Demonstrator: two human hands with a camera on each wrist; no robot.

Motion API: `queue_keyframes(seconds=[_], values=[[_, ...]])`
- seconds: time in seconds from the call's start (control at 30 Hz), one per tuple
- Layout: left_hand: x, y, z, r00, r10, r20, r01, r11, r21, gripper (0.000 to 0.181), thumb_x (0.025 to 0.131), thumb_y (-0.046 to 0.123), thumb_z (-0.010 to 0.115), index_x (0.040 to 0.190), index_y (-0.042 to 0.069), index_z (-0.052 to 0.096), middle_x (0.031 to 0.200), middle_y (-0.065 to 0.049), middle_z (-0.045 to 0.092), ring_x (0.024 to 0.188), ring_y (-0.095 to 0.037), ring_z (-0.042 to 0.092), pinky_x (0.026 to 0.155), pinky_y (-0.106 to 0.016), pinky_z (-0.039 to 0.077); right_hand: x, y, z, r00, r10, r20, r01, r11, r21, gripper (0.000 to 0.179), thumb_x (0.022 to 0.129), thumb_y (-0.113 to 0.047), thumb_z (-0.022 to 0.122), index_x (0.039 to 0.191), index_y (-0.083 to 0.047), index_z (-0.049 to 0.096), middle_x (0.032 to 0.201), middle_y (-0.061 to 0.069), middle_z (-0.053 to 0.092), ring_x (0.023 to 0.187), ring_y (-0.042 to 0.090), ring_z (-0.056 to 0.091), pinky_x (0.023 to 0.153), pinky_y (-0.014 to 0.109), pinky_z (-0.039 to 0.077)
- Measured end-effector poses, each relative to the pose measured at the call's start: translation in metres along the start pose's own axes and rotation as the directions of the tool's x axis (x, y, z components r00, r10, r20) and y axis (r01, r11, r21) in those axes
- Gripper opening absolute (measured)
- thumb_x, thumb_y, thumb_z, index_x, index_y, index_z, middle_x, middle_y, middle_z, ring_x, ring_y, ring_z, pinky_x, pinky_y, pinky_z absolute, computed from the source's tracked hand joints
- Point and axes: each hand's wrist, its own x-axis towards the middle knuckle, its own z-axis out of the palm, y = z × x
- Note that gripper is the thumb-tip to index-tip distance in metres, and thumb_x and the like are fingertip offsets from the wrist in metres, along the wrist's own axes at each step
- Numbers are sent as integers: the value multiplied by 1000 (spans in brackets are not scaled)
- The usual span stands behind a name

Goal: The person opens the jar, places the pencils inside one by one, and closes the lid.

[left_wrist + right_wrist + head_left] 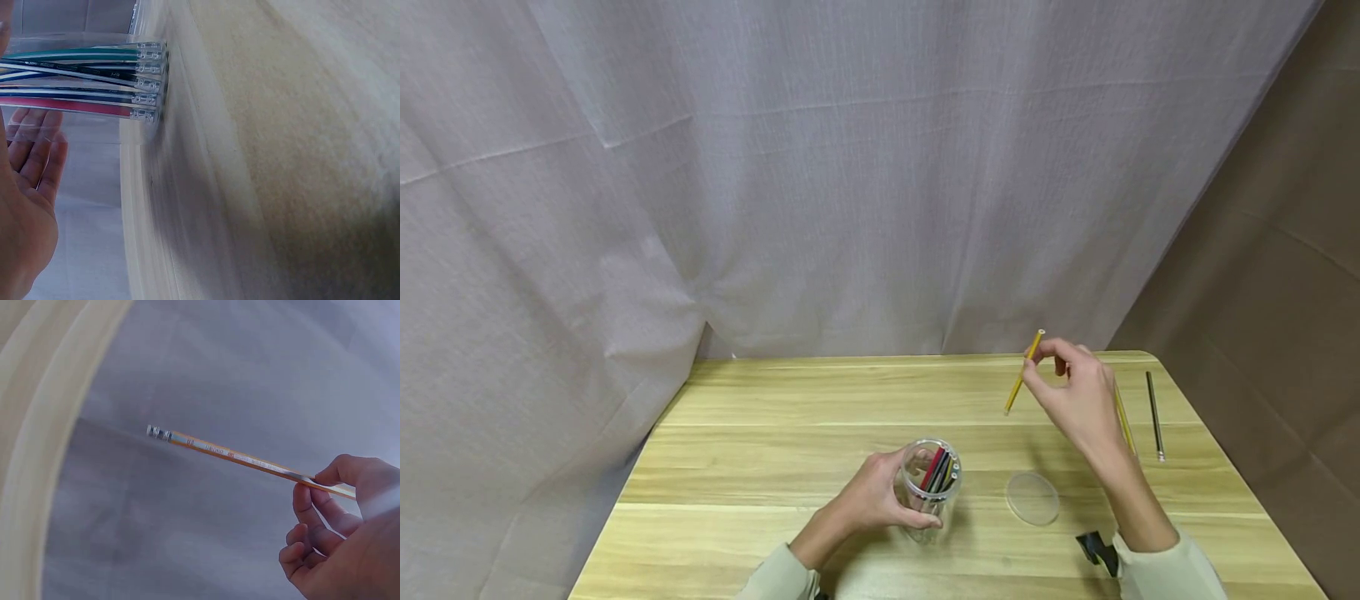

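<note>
Left hand (880,492), one: fingers and thumb curled round a clear jar (932,498) on the wooden table (760,467). Pencils (937,472), several, inside the jar, eraser ends down. Right hand (1078,396), one: thumb and fingertips pinching a yellow pencil (1018,387), tilted, above the table. Clear disc (1032,498), one: flat, right of the jar. Dark pencil (1155,417), one: lying near the table's right edge.
</note>
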Motion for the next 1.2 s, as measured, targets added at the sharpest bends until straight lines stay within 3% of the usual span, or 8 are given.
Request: queue_keyframes(seconds=[0.37, 0.63, 0.87, 1.03, 1.2], values=[[1, -1, 0, 1000, 10, -4, -10, 1000, 14, 84, 72, 43, 99, 141, 18, 60, 122, 6, 75, 110, -4, 69, 104, -31, 54, -12, -46, -22, 997, -72, -3, 71, 985, 158, 22, 86, 5, 76, 98, -13, 75, 78, -1, 52, 74, 10, 44, 65, 25, 33], [2, -2, 0, 1000, -3, -4, 3, 1000, 3, 83, 71, 42, 100, 140, 18, 61, 122, 6, 76, 109, -5, 69, 103, -30, 54, -19, -68, -34, 990, -142, -14, 140, 957, 255, 30, 82, 13, 77, 97, -13, 74, 83, -5, 62, 79, 8, 48, 69, 23, 37], [2, -2, 1, 1000, -6, 1, 6, 1000, 4, 82, 71, 41, 100, 139, 18, 61, 122, 5, 76, 110, -5, 69, 104, -30, 54, -27, -84, -39, 988, -152, 4, 143, 938, 316, 31, 82, 14, 78, 98, -12, 75, 85, -5, 63, 82, 10, 49, 71, 22, 39], [2, -2, 1, 1000, -6, -2, 6, 1000, 3, 82, 71, 41, 100, 139, 18, 61, 121, 6, 76, 109, -5, 69, 103, -30, 54, -33, -93, -39, 984, -174, 31, 151, 917, 370, 32, 80, 16, 77, 96, -11, 75, 87, -3, 66, 82, 11, 50, 72, 22, 40], [2, -2, 1, 1000, -3, -9, 3, 1000, 5, 86, 70, 42, 100, 142, 19, 59, 118, 5, 76, 107, -4, 69, 100, -28, 55, -43, -93, -23, 969, -242, 46, 206, 901, 382, 35, 78, 15, 78, 97, -15, 74, 85, -6, 64, 80, 9, 51, 70, 22, 41]])
